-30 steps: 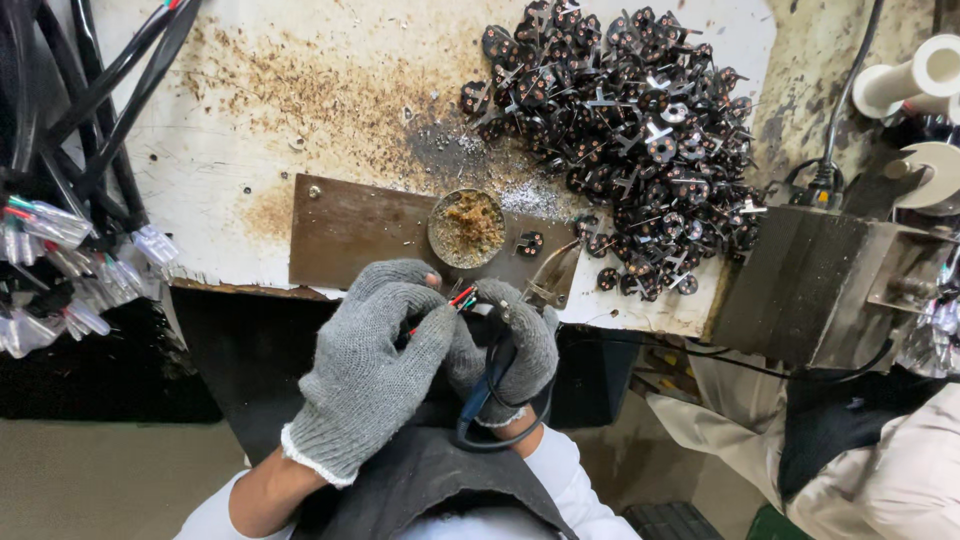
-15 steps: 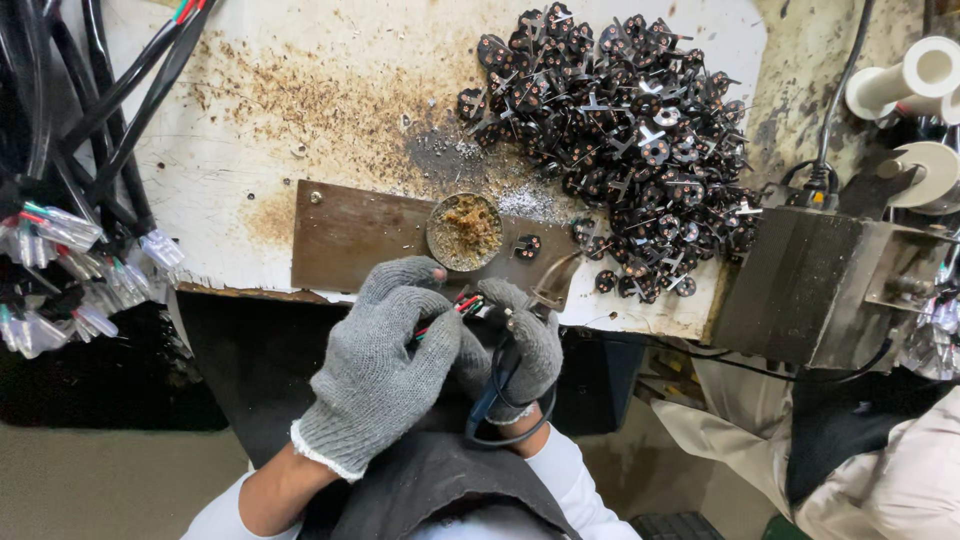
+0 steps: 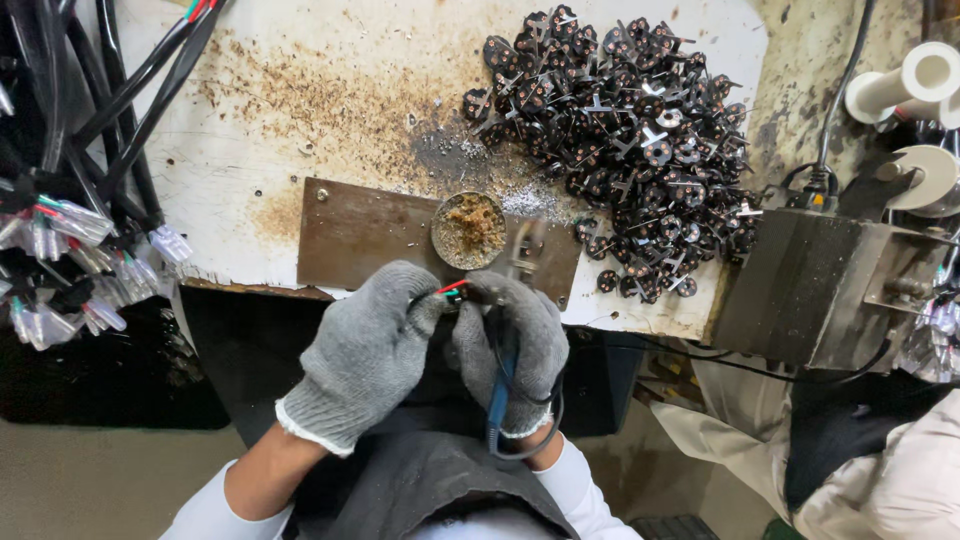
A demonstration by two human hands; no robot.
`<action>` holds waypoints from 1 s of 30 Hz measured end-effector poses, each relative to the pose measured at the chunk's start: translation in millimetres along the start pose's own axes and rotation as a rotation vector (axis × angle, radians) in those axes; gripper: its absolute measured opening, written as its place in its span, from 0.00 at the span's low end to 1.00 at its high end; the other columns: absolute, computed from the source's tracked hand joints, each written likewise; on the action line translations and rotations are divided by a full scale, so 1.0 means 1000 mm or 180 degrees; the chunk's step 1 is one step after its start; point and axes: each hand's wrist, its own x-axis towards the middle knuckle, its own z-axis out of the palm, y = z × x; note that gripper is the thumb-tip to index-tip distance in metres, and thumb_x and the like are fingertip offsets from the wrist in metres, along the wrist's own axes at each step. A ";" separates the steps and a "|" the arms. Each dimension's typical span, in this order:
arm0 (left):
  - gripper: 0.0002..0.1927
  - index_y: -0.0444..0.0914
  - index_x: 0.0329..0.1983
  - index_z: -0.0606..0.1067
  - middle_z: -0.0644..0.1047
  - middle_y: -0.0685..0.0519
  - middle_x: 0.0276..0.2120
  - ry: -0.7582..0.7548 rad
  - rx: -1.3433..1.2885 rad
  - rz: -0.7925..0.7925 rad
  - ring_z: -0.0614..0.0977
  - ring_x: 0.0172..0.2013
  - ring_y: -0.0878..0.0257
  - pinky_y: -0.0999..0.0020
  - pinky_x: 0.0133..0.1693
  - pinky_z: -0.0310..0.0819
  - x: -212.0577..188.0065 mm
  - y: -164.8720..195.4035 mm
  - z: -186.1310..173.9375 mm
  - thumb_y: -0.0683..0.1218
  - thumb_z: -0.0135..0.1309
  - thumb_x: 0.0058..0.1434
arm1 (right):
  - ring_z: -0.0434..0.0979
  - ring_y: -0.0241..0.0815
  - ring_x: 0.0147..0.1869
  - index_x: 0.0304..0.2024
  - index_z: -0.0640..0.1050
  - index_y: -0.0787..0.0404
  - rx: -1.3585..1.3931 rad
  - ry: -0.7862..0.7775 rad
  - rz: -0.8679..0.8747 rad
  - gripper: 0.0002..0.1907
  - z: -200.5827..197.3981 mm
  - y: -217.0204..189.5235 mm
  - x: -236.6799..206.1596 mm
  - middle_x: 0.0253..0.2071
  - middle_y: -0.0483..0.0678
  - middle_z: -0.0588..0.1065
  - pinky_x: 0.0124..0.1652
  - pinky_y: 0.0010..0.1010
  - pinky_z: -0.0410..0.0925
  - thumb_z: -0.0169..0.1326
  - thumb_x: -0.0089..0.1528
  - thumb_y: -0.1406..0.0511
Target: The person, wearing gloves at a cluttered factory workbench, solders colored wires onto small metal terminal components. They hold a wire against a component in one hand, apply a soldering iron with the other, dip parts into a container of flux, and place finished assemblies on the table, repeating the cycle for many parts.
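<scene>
- The left hand (image 3: 370,350), in a grey knitted glove, sits closer against the right hand (image 3: 515,340) than a second ago; the two gloves now touch at the fingertips, just off the near edge of the white, stained counter (image 3: 300,120).
- The left fingers are pinched on the thin red and green wire ends (image 3: 452,288), which poke out between the two gloves.
- The right fingers are clenched around a blue-handled tool (image 3: 500,385) with a dark cord; its tip is hidden behind the glove, so contact with the wires cannot be told.
- The hands have drifted slightly to the right and nearer the round metal dish of brownish paste (image 3: 468,228), which sits unmoved on the brown metal plate (image 3: 360,235).
- The heap of small black plug parts with metal prongs (image 3: 620,130) at the far right looks unchanged, as do the bundled black cables with clear-capped ends (image 3: 70,250) at the left.
- Judged from this, the work on the wire ends continues in the hands, not on the counter.
</scene>
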 end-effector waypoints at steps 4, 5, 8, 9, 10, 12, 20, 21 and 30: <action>0.08 0.36 0.42 0.74 0.77 0.45 0.36 0.0246 0.0564 0.0714 0.82 0.34 0.47 0.59 0.35 0.77 0.003 0.005 -0.003 0.44 0.60 0.63 | 0.81 0.45 0.39 0.41 0.79 0.60 -0.0015 0.0142 0.0066 0.09 0.003 -0.004 0.001 0.39 0.47 0.81 0.43 0.33 0.72 0.64 0.59 0.70; 0.09 0.37 0.42 0.74 0.77 0.46 0.37 0.0253 0.0469 0.0745 0.82 0.35 0.48 0.60 0.35 0.77 0.004 0.007 -0.004 0.44 0.60 0.62 | 0.81 0.45 0.39 0.40 0.79 0.60 -0.0179 0.0112 -0.0084 0.08 0.003 -0.003 0.001 0.38 0.47 0.81 0.43 0.34 0.71 0.65 0.59 0.70; 0.09 0.36 0.40 0.75 0.77 0.46 0.36 0.0158 0.0436 0.0540 0.82 0.33 0.49 0.60 0.34 0.78 0.006 0.009 -0.004 0.44 0.60 0.61 | 0.81 0.46 0.40 0.41 0.79 0.60 -0.0170 0.0087 -0.0223 0.08 0.001 0.002 0.002 0.39 0.48 0.81 0.43 0.34 0.70 0.65 0.60 0.71; 0.08 0.36 0.40 0.75 0.77 0.46 0.36 0.0143 0.0449 0.0573 0.82 0.33 0.49 0.60 0.34 0.77 0.006 0.009 -0.004 0.44 0.60 0.61 | 0.81 0.46 0.40 0.41 0.79 0.60 -0.0174 0.0090 -0.0236 0.08 0.001 0.003 0.002 0.40 0.48 0.81 0.43 0.34 0.70 0.65 0.60 0.71; 0.08 0.37 0.39 0.75 0.77 0.46 0.37 0.0133 0.0465 0.0606 0.82 0.33 0.49 0.61 0.34 0.77 0.007 0.009 -0.004 0.44 0.60 0.60 | 0.81 0.46 0.40 0.41 0.79 0.61 -0.0174 0.0092 -0.0253 0.08 0.001 0.004 0.002 0.40 0.48 0.81 0.43 0.35 0.70 0.64 0.60 0.71; 0.08 0.37 0.38 0.75 0.77 0.47 0.36 0.0115 0.0483 0.0601 0.82 0.33 0.50 0.61 0.33 0.77 0.008 0.008 -0.004 0.44 0.60 0.60 | 0.81 0.46 0.40 0.42 0.79 0.61 -0.0200 0.0080 -0.0288 0.08 0.002 0.005 0.002 0.40 0.48 0.81 0.44 0.35 0.70 0.64 0.61 0.70; 0.09 0.37 0.35 0.74 0.74 0.46 0.32 -0.0126 0.0513 0.0403 0.80 0.30 0.48 0.58 0.30 0.74 0.017 0.009 -0.009 0.44 0.61 0.57 | 0.78 0.47 0.42 0.46 0.73 0.66 0.0466 0.0267 -0.0051 0.18 -0.014 0.014 -0.001 0.43 0.53 0.76 0.47 0.35 0.72 0.57 0.67 0.56; 0.09 0.37 0.34 0.73 0.74 0.46 0.31 -0.0139 0.0534 0.0419 0.79 0.29 0.48 0.57 0.30 0.74 0.019 0.009 -0.009 0.44 0.61 0.56 | 0.79 0.46 0.41 0.44 0.76 0.63 0.0550 0.0165 0.0100 0.18 -0.020 0.020 -0.002 0.41 0.50 0.77 0.47 0.35 0.72 0.57 0.66 0.54; 0.11 0.38 0.35 0.73 0.73 0.46 0.33 -0.0396 0.0645 0.0508 0.79 0.28 0.50 0.56 0.27 0.72 0.022 -0.001 -0.010 0.46 0.62 0.57 | 0.81 0.49 0.40 0.39 0.78 0.61 0.0546 -0.0518 -0.0231 0.18 -0.031 0.050 -0.015 0.37 0.50 0.79 0.44 0.39 0.74 0.56 0.66 0.52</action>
